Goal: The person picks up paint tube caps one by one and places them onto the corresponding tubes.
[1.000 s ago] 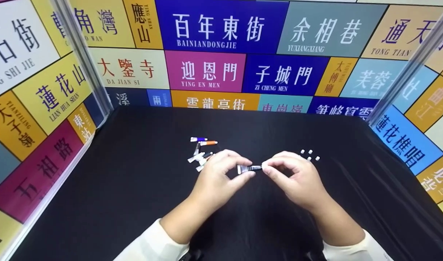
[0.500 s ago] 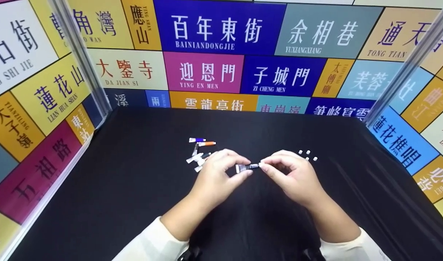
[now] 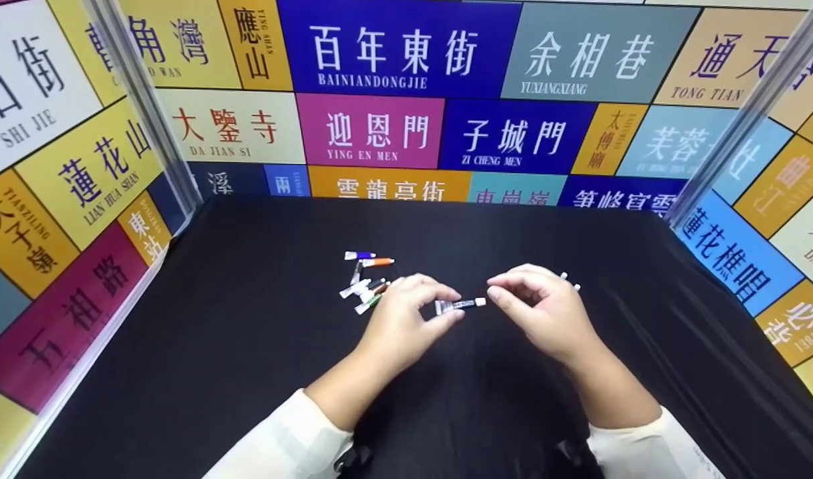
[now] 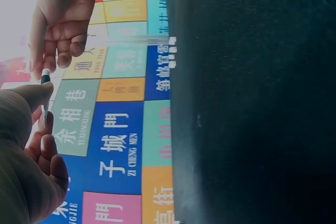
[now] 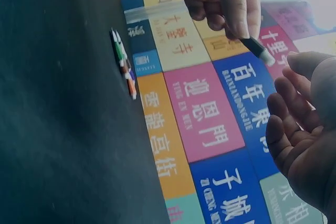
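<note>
In the head view, my left hand (image 3: 410, 319) pinches a small dark paint tube (image 3: 465, 304) between thumb and fingers. The tube lies level, its pale tip pointing toward the right hand. My right hand (image 3: 546, 313) is just off that tip, thumb and fingers loosely bent, with nothing showing between them. From the right wrist, a gap shows between the right fingers (image 5: 281, 98) and the white end of the tube (image 5: 257, 50). Several more paint tubes, among them an orange one (image 3: 378, 262) and a purple one (image 3: 360, 255), lie beyond the left hand, which partly hides the pile.
Small white caps (image 3: 577, 287) lie on the black cloth (image 3: 280, 372) behind the right hand, partly hidden by it; the left wrist view shows several caps (image 4: 172, 51). Walls with coloured street-name signs (image 3: 370, 130) enclose the table at the back and sides.
The right fingers, earlier pinching the tube's tip, have let go and moved slightly right, leaving the pale tip in sight. The left hand keeps its hold on the tube.
</note>
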A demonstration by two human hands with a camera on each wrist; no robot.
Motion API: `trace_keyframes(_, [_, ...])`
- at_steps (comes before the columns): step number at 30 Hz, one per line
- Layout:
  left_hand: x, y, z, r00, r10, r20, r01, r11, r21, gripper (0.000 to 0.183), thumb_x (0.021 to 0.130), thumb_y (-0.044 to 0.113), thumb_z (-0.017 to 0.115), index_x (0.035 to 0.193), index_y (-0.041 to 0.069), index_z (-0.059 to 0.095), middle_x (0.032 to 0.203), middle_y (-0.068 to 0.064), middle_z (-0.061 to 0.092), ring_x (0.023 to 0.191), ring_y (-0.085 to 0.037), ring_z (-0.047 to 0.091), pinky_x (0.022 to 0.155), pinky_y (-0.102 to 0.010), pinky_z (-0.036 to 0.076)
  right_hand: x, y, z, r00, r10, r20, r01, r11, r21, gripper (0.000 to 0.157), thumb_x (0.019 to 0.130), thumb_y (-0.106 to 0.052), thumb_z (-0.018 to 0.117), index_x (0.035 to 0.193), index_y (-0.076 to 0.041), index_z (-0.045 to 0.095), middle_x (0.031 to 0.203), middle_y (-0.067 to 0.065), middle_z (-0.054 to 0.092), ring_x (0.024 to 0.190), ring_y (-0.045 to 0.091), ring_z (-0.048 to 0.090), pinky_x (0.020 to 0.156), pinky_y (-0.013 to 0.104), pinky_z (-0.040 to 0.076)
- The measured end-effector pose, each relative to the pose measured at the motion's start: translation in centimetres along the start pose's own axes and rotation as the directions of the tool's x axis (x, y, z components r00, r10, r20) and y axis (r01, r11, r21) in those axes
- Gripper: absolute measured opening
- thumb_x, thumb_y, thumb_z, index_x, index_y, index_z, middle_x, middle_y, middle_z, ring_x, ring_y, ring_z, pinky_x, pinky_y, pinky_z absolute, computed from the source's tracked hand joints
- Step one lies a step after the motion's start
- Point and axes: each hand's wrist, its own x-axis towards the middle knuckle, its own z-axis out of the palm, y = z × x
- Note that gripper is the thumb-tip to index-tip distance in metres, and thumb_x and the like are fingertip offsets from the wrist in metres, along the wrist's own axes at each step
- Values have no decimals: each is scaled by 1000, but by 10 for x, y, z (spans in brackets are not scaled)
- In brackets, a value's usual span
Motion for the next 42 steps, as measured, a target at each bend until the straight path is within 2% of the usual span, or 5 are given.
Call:
trace_keyframes(13, [14,-23,26,991,-81,109,77,996,41,16,90,28,87,104,23,85,104,5,80,101,-20,69,95,-39,54,14,47,-28,988,109,-112,-112,993,-27,14,97,-23,81,109,-16,84,100,1,80,79,1,68,70,13,53])
trace_keyframes(24, [20,-39,43,968,-174,181,167,984,53,16,89,27,87,102,18,85,99,0,78,95,-21,70,89,-37,56,18,83,-44,968,195,-161,-198,980,-8,23,97,-27,81,113,-11,83,87,-21,75,74,-2,67,65,12,51])
trace_keyframes(29, [21,-44,47,951,-219,217,208,975,73,18,90,28,86,104,17,85,102,-3,79,99,-24,72,92,-38,57,17,96,-50,956,245,-164,-244,969,28,27,98,-28,80,114,-7,82,86,-26,73,76,-4,68,69,11,53])
trace_keyframes(35, [22,-53,51,944,-236,229,224,971,77,17,90,28,86,103,18,85,100,-2,78,99,-23,73,92,-37,57,16,109,-56,941,293,-169,-294,956,19,32,98,-32,80,116,-6,82,85,-28,72,75,-4,66,68,11,52])
trace_keyframes(42, [23,-59,55,925,-282,253,267,959,91,14,89,28,86,100,19,84,92,3,79,86,-14,69,84,-32,57,13,128,-60,911,383,-156,-375,924,75,39,98,-31,80,122,0,78,85,-29,72,75,-3,67,68,13,55])
